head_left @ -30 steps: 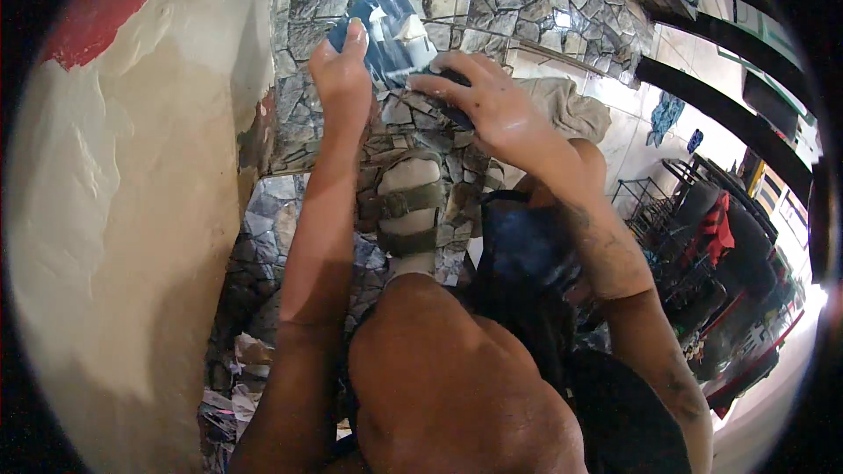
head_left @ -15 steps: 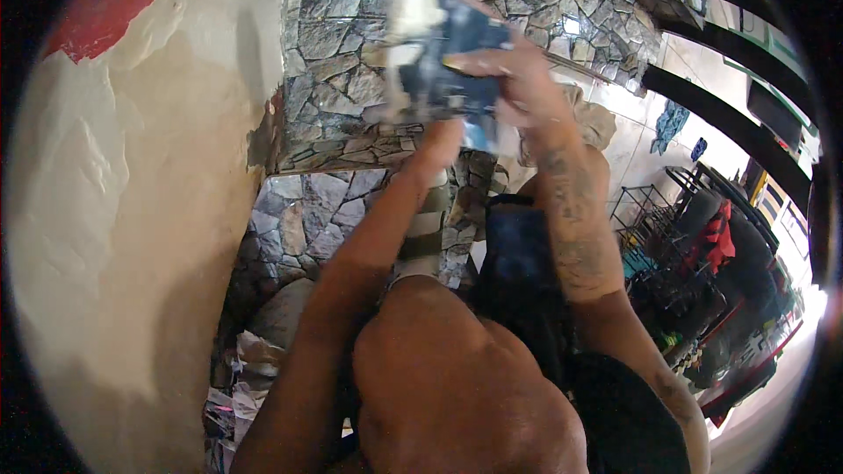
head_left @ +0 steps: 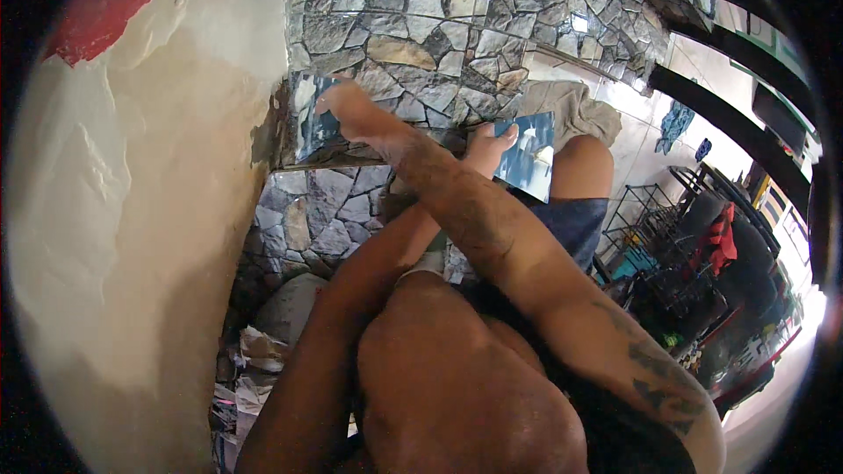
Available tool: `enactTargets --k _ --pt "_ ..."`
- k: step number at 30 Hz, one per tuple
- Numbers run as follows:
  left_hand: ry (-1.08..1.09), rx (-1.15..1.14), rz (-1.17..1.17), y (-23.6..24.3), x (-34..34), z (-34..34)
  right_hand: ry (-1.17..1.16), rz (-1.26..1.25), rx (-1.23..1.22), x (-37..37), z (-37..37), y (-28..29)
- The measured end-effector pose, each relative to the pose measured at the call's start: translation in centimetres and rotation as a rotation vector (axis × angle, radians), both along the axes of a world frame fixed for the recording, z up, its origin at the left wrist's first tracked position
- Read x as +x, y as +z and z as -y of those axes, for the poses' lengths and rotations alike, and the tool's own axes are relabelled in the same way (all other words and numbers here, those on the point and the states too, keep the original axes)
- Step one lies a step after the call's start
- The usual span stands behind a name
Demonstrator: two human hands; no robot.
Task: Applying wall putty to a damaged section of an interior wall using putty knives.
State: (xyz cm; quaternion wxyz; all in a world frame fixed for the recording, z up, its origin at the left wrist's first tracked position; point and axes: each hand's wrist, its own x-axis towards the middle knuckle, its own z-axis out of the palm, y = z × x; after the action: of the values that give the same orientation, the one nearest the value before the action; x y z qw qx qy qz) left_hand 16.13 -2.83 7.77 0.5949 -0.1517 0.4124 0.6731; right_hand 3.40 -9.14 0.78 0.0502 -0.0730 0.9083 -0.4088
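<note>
My forearms cross, the tattooed right one on top. At the far left, my right hand [head_left: 349, 110] is closed on a flat, dark blue spreader [head_left: 313, 116] smeared with pale paste. That spreader is held where the stone-patterned surface meets the wall; whether it touches cannot be made out. My left hand [head_left: 489, 148] reaches under the right arm and grips a second flat blue spreader [head_left: 528, 156] by its left edge, thumb on top. White paste smears its face. Several of the right hand's fingers are hidden.
A cream wall [head_left: 180, 167] with peeling patches rises on the left. Beside my knee a beige cloth [head_left: 575, 112] lies on the stone-patterned step [head_left: 430, 39]. Torn paper [head_left: 259, 351] is piled at lower left, and a black wire rack [head_left: 645, 219] stands at right.
Both hands were close together with the spreaders, blurred by motion. My right hand has swung left to the wall with one spreader; my left has moved right and down with the other.
</note>
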Motion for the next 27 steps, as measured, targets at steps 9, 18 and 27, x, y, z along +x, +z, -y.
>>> enactTargets --k 9,18,27 --pt "0.024 0.004 0.054 0.1 -0.2 -0.3 0.007 0.274 -0.011 -1.0 2.0 -0.9" --pt "0.047 -0.022 0.056 0.5 -0.3 -0.3 -0.005 0.286 -0.107 -1.0 1.8 -1.2" --pt "-0.082 -0.089 0.009 -0.2 -0.5 -0.1 -0.183 -0.3 -0.286 -0.3 -3.3 3.5"
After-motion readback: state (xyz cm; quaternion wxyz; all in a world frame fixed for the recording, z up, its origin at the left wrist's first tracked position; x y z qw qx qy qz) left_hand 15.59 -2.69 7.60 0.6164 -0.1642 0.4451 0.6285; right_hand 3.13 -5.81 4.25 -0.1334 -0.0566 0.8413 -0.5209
